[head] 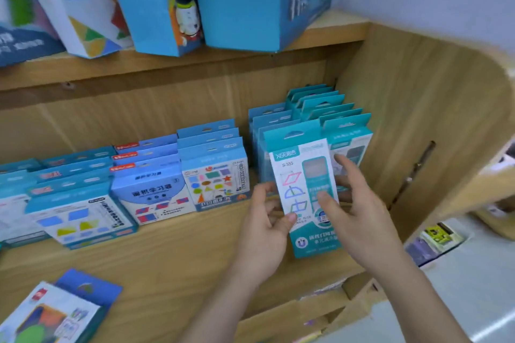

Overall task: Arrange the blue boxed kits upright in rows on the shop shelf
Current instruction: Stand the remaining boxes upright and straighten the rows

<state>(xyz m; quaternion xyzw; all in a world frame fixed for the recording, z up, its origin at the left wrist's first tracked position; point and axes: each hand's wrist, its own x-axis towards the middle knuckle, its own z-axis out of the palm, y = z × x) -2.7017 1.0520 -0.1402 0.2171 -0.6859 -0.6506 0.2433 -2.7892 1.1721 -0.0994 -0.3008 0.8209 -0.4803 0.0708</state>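
Observation:
A teal and white boxed kit [299, 175] stands tilted at the front of the right-hand rows on the wooden shelf [178, 253]. My left hand [264, 225] grips its left edge, thumb across the front. My right hand [359, 211] touches the box's right side, thumb on the front and fingers behind. Behind it several teal kits [326, 108] stand upright in two rows against the shelf's right wall. To the left, blue kits [213, 167] and more blue kits [152, 184] stand upright in rows.
A blue kit [55, 312] lies flat near the shelf's front left edge. Large blue boxes [242, 0] stand on the upper shelf. The curved wooden side panel [434, 120] closes the right end. Small items [437, 239] lie on a lower surface at the right.

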